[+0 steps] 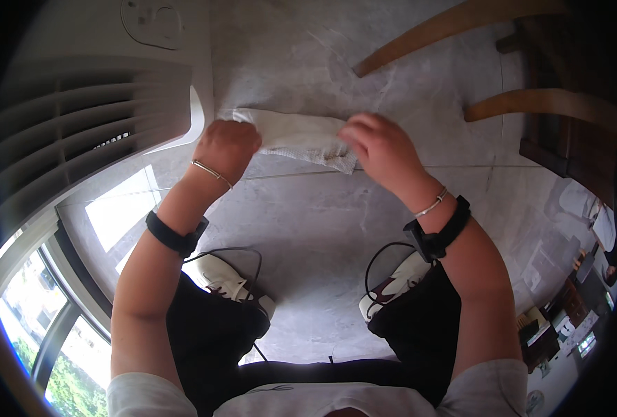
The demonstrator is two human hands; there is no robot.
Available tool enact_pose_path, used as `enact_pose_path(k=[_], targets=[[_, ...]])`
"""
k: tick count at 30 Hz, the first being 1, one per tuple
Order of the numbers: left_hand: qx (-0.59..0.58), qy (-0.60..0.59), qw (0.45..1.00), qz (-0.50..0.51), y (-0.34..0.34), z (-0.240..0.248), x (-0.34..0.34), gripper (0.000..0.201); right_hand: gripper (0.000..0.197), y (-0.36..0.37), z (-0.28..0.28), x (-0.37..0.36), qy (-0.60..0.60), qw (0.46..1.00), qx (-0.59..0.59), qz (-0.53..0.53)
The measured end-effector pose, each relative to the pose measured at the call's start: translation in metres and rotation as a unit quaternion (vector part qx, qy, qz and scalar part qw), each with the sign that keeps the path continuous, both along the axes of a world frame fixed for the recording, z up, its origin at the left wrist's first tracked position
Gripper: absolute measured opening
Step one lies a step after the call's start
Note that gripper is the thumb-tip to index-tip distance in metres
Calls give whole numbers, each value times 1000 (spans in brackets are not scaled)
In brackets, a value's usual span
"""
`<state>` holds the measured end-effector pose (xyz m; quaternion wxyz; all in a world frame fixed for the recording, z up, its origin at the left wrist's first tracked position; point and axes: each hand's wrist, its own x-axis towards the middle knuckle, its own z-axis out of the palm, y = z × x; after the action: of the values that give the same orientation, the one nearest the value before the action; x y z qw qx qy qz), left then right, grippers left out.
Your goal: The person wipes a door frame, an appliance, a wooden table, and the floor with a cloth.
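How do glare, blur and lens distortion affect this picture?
Head view: sunlight patch glaring at left, window partly blown out; left hand and right hand look slightly soft over the white cloth; fisheye bends the slatted vent and floor seams, with a black rim.

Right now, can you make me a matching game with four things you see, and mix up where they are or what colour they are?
Things:
1. cloth
2. chair legs
3. window
4. trousers

Places and colours:
A. black
B. at the lower left of the picture
C. whitish, between the left hand and the right hand
D. brown, at the upper right of the picture

Right pairs: 1-C, 2-D, 3-B, 4-A
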<state>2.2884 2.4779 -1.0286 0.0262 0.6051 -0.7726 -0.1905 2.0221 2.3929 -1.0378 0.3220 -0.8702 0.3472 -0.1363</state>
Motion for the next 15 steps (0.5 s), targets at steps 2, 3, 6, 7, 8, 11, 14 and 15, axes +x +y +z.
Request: enact_pose_path(k=[2, 3, 6, 7, 8, 11, 14, 15], targets=[[82, -48, 994, -48, 11, 6, 3, 20, 13, 18, 1, -6, 82, 989, 82, 96], [80, -47, 995, -48, 14, 3, 0, 20, 13, 25, -1, -5, 84, 989, 80, 96], [-76, 14, 996, 39, 15, -11, -22, 35, 37, 46, -9, 3, 37, 996, -55, 56], [-48, -38, 998, -7, 18, -21, -30, 52, 37, 55, -14, 8, 37, 996, -56, 57], [-27, -58, 998, -5, 23, -27, -43, 58, 44, 63, -18, 14, 79, 991, -77, 70], [7, -102, 994, -24, 20, -52, -44, 69, 57, 63, -31, 30, 141, 984, -68, 86], [-49, -175, 982, 46, -21, -61, -31, 64, 52, 31, -41, 59, 104, 990, -93, 3], [-67, -195, 975, 84, -36, -68, -18, 56, 51, 12, -47, 80, 67, 989, -125, -30]])
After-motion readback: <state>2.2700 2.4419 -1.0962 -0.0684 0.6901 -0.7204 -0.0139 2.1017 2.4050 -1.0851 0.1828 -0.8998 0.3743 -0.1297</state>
